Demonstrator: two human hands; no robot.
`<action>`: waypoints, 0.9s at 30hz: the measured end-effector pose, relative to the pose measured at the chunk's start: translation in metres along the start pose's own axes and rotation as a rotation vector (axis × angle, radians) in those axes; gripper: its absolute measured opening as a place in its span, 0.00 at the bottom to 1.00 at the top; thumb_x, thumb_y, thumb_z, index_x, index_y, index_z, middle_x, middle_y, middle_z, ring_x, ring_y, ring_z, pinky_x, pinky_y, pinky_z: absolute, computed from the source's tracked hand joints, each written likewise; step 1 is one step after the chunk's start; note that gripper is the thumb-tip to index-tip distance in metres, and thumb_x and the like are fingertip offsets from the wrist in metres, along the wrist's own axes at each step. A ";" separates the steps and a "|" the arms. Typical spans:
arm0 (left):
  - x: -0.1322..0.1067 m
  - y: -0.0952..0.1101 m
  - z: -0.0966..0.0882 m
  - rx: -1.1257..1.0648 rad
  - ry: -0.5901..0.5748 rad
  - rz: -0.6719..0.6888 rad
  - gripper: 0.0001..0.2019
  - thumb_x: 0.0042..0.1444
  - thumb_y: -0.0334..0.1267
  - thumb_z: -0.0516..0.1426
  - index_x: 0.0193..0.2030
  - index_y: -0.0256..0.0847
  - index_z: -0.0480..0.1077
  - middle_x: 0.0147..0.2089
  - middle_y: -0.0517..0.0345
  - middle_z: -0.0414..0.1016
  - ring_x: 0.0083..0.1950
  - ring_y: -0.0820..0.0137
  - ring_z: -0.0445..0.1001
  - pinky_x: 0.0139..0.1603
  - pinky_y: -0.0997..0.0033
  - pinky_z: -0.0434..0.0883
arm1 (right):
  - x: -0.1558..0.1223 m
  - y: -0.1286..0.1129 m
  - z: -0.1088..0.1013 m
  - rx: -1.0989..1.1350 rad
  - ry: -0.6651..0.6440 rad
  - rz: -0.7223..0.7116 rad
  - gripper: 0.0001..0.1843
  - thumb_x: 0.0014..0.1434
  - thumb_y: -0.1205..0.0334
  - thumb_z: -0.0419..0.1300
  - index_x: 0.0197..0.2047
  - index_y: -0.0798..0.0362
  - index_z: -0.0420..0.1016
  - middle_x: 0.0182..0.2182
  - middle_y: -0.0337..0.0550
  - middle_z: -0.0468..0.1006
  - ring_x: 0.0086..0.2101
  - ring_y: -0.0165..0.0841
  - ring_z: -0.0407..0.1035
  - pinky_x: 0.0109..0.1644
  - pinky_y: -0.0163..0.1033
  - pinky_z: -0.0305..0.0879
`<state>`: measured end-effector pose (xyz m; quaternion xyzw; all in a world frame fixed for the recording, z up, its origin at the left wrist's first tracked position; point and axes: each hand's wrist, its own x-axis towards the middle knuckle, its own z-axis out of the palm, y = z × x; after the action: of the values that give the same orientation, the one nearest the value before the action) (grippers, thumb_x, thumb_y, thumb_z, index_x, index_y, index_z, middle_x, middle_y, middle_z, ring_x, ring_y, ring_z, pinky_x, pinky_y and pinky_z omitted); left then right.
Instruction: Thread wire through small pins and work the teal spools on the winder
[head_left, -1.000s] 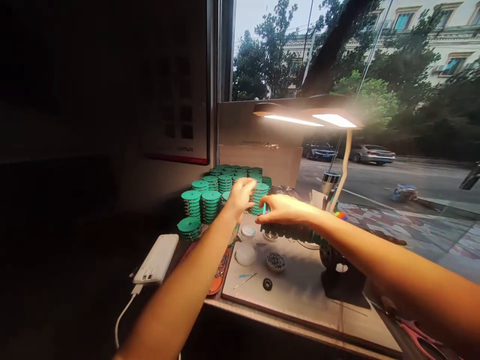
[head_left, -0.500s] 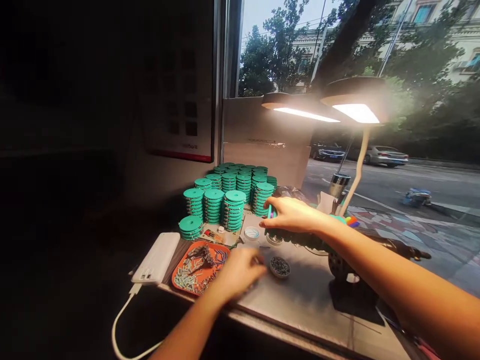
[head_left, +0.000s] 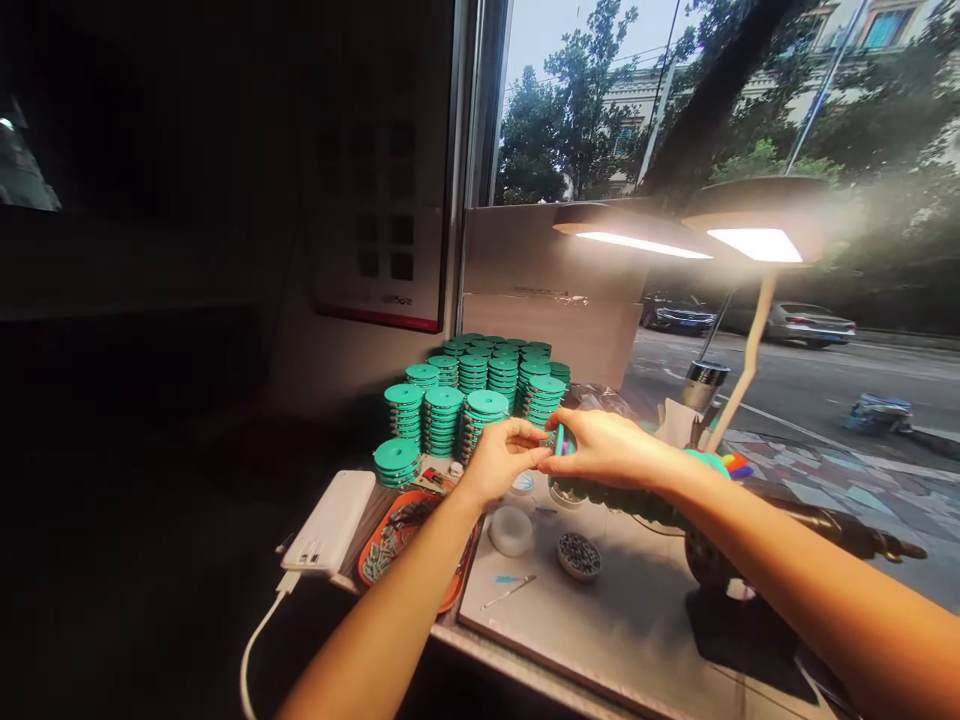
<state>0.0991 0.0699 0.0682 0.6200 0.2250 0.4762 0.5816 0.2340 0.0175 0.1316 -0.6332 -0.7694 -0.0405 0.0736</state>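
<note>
My right hand (head_left: 609,447) is closed round a green disc-shaped spool (head_left: 562,441) with a purple edge band, tilted on its edge above the table. My left hand (head_left: 504,462) has come up against it, thumb and fingers pinched at the spool's left side; what lies between those fingertips is too small to make out. Behind the hands stand stacks of similar green spools (head_left: 444,400). Under them on the board are a round white roll (head_left: 511,530), a small dish of dark beads (head_left: 579,555) and a thin metal tool (head_left: 510,592).
An orange tray (head_left: 365,560) of small metal parts lies partly behind my left forearm. A white power bank (head_left: 330,522) with a cable sits at the left table edge. Two lit lamps (head_left: 757,245) hang above. A dark machine (head_left: 712,550) stands right, under my right forearm.
My left hand has risen from the front of the board to meet the spool in my right hand. The white roll and thin tool now show. The view has shifted slightly.
</note>
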 end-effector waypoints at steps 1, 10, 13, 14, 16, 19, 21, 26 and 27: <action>0.000 0.000 0.000 -0.014 0.008 0.003 0.12 0.31 0.34 0.64 0.26 0.35 0.69 0.26 0.60 0.70 0.28 0.75 0.68 0.33 0.73 0.66 | 0.000 0.001 0.001 -0.003 0.001 -0.002 0.22 0.46 0.45 0.53 0.40 0.51 0.66 0.28 0.44 0.74 0.28 0.37 0.67 0.25 0.34 0.51; -0.007 0.004 0.003 -0.134 0.030 0.003 0.15 0.33 0.35 0.64 0.30 0.34 0.68 0.30 0.56 0.71 0.30 0.72 0.70 0.33 0.71 0.67 | -0.001 -0.002 0.000 0.003 0.011 -0.012 0.20 0.46 0.46 0.52 0.38 0.51 0.66 0.28 0.43 0.74 0.28 0.36 0.66 0.25 0.34 0.50; -0.005 0.019 0.001 -0.171 0.112 0.078 0.15 0.49 0.44 0.52 0.41 0.39 0.63 0.41 0.53 0.69 0.32 0.73 0.72 0.36 0.70 0.67 | -0.001 -0.002 0.000 0.018 0.010 -0.008 0.21 0.45 0.47 0.54 0.38 0.52 0.66 0.28 0.43 0.74 0.29 0.36 0.67 0.26 0.34 0.50; -0.002 0.023 0.000 -0.172 0.147 0.115 0.15 0.52 0.45 0.48 0.44 0.42 0.61 0.45 0.54 0.67 0.34 0.74 0.72 0.37 0.72 0.66 | -0.001 -0.002 0.000 0.023 0.010 -0.004 0.21 0.45 0.47 0.54 0.39 0.52 0.66 0.29 0.43 0.74 0.29 0.36 0.67 0.26 0.34 0.50; 0.005 0.026 -0.004 -0.135 0.183 0.158 0.13 0.52 0.44 0.48 0.44 0.44 0.61 0.45 0.59 0.66 0.33 0.78 0.72 0.36 0.76 0.65 | -0.001 -0.002 0.000 0.022 0.011 0.004 0.23 0.45 0.46 0.54 0.40 0.52 0.66 0.29 0.44 0.74 0.30 0.37 0.67 0.26 0.34 0.50; 0.012 0.016 -0.006 -0.002 0.087 0.083 0.10 0.47 0.43 0.54 0.29 0.37 0.67 0.24 0.62 0.69 0.19 0.79 0.65 0.21 0.78 0.60 | -0.001 -0.003 0.000 0.015 0.010 -0.009 0.21 0.46 0.46 0.54 0.38 0.52 0.65 0.29 0.43 0.73 0.29 0.36 0.67 0.26 0.34 0.50; 0.011 0.004 -0.004 0.062 -0.013 0.022 0.13 0.45 0.44 0.56 0.20 0.36 0.65 0.14 0.64 0.62 0.13 0.78 0.59 0.15 0.77 0.55 | -0.001 -0.004 0.001 0.021 0.009 -0.021 0.19 0.46 0.46 0.53 0.36 0.52 0.65 0.28 0.43 0.74 0.29 0.36 0.67 0.26 0.34 0.50; 0.000 -0.011 0.006 0.056 -0.035 0.017 0.12 0.45 0.44 0.55 0.22 0.38 0.62 0.15 0.67 0.59 0.16 0.79 0.58 0.17 0.77 0.56 | -0.002 -0.006 0.000 0.030 0.013 -0.021 0.19 0.46 0.46 0.53 0.35 0.52 0.65 0.28 0.44 0.74 0.29 0.36 0.67 0.27 0.34 0.51; -0.003 -0.011 0.007 0.047 -0.020 0.037 0.10 0.45 0.43 0.56 0.24 0.38 0.62 0.18 0.66 0.61 0.19 0.78 0.61 0.20 0.77 0.59 | -0.002 -0.006 0.000 0.034 0.010 -0.024 0.19 0.46 0.47 0.53 0.35 0.52 0.65 0.28 0.44 0.74 0.29 0.36 0.67 0.27 0.34 0.51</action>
<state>0.1069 0.0669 0.0577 0.6424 0.2187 0.4754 0.5600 0.2286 0.0146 0.1314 -0.6222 -0.7773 -0.0312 0.0876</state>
